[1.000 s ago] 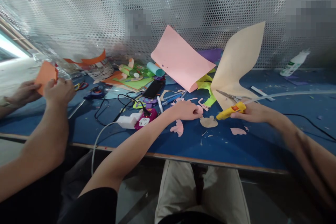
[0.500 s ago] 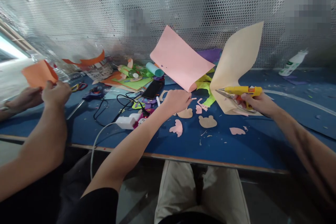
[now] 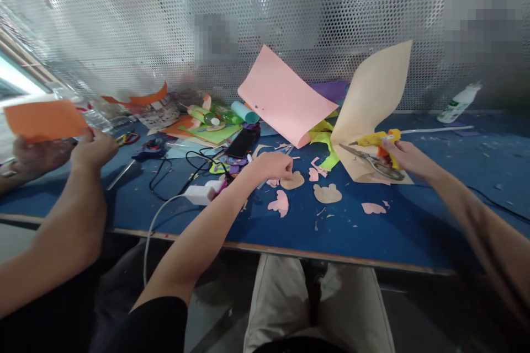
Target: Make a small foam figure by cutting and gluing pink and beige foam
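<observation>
1. Left hand (image 3: pixel 276 165): fingers curled at a beige cutout (image 3: pixel 292 182), middle of the table (image 3: pixel 348 237), perhaps to steady it; tips hidden, pinching or not we cannot say.
2. Right hand (image 3: pixel 402 158): fingers wrapped round glue gun (image 3: pixel 375 138), farther from the front edge; grip, we judge, suits aiming; handle mostly covered.
3. Scissors (image 3: pixel 359 153): just beside it.

Right grip (image 3: pixel 408 159) holds glue gun (image 3: pixel 376 139) near scissors (image 3: pixel 369 158); left grip (image 3: pixel 274 166) at beige cutout (image 3: pixel 294 181).

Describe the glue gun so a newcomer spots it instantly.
On the blue table, find the curved tan sheet right of the pink sheet. Near its foot is the glue gun, pistol-shaped and yellow, unlike the grey scissors pictured just below.
</observation>
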{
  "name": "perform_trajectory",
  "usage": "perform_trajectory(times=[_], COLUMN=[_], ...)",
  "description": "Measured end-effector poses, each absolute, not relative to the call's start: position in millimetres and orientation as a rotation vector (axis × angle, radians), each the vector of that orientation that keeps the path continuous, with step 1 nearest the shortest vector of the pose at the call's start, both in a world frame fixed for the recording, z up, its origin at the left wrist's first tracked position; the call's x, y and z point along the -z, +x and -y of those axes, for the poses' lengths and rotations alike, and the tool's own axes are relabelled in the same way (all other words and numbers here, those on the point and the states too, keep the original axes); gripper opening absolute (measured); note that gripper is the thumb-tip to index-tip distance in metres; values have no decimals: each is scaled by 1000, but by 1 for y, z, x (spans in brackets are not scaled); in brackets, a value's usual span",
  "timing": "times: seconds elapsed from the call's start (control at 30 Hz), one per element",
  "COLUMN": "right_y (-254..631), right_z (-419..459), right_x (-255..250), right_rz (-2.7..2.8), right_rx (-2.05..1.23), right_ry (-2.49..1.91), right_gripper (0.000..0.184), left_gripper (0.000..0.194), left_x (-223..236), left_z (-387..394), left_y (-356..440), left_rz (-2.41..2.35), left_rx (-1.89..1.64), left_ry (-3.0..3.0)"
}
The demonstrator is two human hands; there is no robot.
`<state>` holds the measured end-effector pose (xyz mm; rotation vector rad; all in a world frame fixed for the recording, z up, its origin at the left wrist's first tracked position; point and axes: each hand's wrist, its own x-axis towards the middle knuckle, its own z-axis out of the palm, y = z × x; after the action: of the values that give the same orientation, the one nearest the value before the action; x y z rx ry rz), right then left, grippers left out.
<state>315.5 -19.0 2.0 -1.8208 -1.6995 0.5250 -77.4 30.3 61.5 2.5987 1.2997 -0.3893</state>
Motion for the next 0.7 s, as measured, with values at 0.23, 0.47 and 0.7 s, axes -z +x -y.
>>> perform_trajectory(times=[0.23,0.47,0.7], right_y=[303,285,247], right_z=[16,30,43], right_x=[-3,-10,-12], right_rz=[1759,1755,1927], right_rx=[-346,462,241], right_ry=[-2260,-2042,-1625], right_gripper=[76,42,36], left_gripper=[38,36,48], left_x=[-60,-64,-65], left_z=[-32,-33,-35], left_y=[-79,-82,-82], left_rz=[-1392,-1323,-1167], left_rx=[463,150,100], left_ry=[2590,2801,2773])
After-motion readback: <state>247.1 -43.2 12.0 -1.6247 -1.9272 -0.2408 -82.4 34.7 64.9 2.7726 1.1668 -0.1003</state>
